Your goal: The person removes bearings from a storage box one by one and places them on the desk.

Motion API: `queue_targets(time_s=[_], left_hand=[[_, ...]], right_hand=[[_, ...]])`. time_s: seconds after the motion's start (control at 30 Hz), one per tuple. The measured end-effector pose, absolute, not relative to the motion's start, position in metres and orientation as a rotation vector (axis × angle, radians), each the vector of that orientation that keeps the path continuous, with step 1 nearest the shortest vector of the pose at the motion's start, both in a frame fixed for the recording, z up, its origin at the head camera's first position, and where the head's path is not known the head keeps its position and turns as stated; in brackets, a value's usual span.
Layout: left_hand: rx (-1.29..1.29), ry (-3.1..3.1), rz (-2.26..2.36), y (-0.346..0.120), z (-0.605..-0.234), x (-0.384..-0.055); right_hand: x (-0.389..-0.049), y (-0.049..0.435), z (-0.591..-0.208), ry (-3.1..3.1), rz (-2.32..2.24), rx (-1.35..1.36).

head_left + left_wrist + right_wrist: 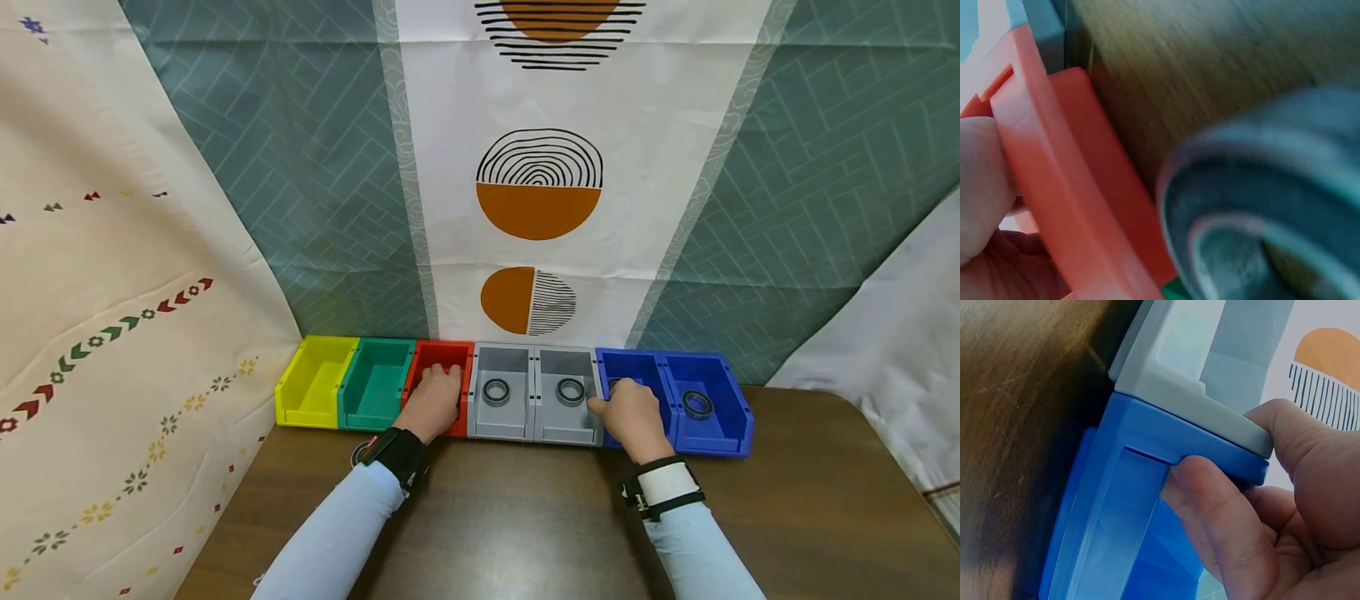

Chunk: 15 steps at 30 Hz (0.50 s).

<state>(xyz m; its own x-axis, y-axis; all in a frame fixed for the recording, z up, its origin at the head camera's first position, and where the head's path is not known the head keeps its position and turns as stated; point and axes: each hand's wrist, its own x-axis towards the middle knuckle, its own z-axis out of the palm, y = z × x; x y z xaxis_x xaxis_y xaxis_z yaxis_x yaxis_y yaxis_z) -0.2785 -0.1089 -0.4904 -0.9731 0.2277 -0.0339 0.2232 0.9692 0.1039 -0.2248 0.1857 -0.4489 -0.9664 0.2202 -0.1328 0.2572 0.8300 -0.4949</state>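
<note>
In the head view my left hand reaches down into the red bin. The left wrist view shows its thumb and fingers behind the bin's front wall; whether they hold anything is hidden. My right hand pinches the adjoining side walls of a grey bin and a blue bin, thumb on the grey side, fingers on the blue side. A bearing-like ring is beside my left wrist, large and blurred in the left wrist view. Similar dark rings lie in both grey bins and the rightmost blue bin.
A yellow bin and a green bin extend the row to the left. Another blue bin ends it on the right. Patterned cloth hangs behind the bins. The brown wooden table spreads in front.
</note>
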Motion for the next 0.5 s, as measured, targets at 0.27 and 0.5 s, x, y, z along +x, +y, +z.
queue_targets(time_s=[0.27, 0.5], left_hand=[[0.407, 3.110, 0.107, -0.118, -0.470, -0.263], [0.469, 3.154, 0.073, -0.124, -0.455, -0.249]], right_hand=[[-0.227, 0.186, -0.448, 2.920, -0.801, 0.403], [-0.226, 0.185, -0.450, 2.917, -0.801, 0.397]])
